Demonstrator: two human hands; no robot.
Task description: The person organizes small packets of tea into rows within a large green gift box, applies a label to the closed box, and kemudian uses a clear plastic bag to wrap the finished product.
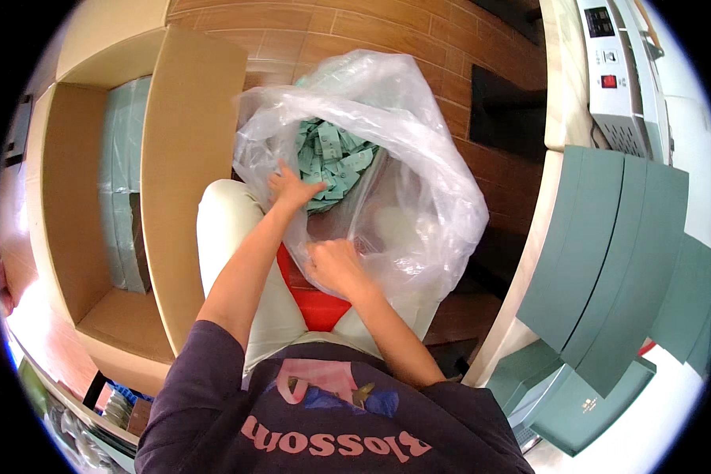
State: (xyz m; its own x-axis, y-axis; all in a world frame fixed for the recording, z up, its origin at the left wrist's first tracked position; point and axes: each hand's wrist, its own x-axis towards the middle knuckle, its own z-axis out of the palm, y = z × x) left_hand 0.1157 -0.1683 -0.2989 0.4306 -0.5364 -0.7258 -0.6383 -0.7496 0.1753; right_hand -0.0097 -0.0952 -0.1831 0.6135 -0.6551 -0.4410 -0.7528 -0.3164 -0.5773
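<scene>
A large clear plastic bag (442, 182) stands with its mouth open in front of my knees. Many small green packets (329, 150) are heaped inside it, toward the left. At the bag's left side, my left hand (295, 188) has its fingers spread, the thumb reaching toward the packets; I see nothing held in it. My right hand (336, 267) is closed at the near edge of the bag, its fingers curled round the plastic. Part of a red seat (320, 306) shows between my legs, below the bag.
At the left stands an open cardboard box (189, 158) holding plastic-wrapped green packs (125, 134). Along the right, a table carries long green boxes (600, 245), an open green tray (588, 407) and a white machine with a red switch (620, 71). The floor (355, 28) is brown wood-look tile.
</scene>
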